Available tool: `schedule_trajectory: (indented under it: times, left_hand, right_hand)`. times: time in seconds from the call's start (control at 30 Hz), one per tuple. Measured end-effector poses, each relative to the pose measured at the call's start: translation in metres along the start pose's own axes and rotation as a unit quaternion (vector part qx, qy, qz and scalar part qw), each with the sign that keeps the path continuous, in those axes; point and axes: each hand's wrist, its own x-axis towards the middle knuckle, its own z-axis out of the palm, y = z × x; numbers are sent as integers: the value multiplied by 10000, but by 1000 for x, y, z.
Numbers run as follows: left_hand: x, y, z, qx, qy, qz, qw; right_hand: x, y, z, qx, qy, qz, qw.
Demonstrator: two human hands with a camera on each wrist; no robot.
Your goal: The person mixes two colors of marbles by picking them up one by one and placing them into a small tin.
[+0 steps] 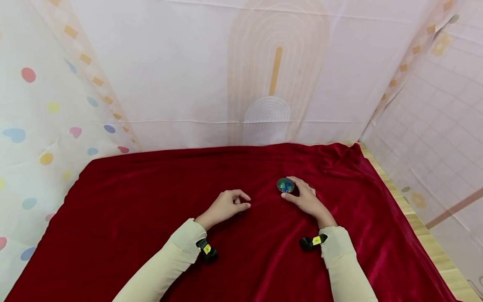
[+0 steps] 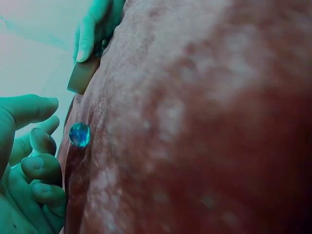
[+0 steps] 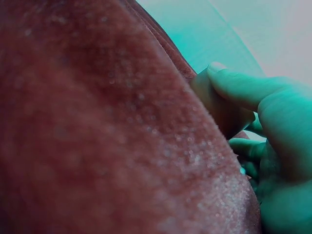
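My right hand (image 1: 306, 199) grips a small round cup (image 1: 285, 180), with the thumb on its near side and the fingers round its far side. Blue and green glass marbles (image 1: 286, 187) show inside the cup. In the right wrist view the thumb presses the brown wall of the cup (image 3: 219, 105). To the left, my left hand (image 1: 225, 205) hovers low over the cloth, thumb and forefinger apart, the other fingers loosely bent. Just beyond its fingertips a clear blue marble (image 2: 79, 135) lies on the cloth, untouched; the head view shows only a sliver of it beneath the hand.
A wrinkled dark red velvet cloth (image 1: 151, 201) covers the table. A strip of pale wood (image 1: 411, 209) shows along the right edge. Patterned hanging sheets (image 1: 181, 84) stand behind and at both sides. Each wrist wears a black strapped camera.
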Motion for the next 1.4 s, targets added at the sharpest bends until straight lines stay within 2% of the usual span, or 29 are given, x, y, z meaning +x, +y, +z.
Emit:
schedule_trajectory:
  times: [0.3, 0.57, 0.93, 1.17, 1.4]
  left_hand:
    - [-16, -3, -4, 90, -93, 23, 9999]
    - [-25, -8, -7, 230, -113, 60, 9997]
    - [-26, -9, -8, 238, -145, -42, 9996]
    - [-25, -10, -7, 503, -148, -93, 9986]
    - [-27, -11, -7, 759, -143, -156, 9969]
  right_hand:
    - [-2, -1, -1, 21, 1, 26, 10000]
    - [-1, 1, -1, -36, 38, 21, 10000]
    - [-4, 0, -1, 21, 177, -314, 9993]
    - [0, 2, -1, -21, 73, -50, 10000]
    - [0, 0, 1, -71, 0, 17, 10000]
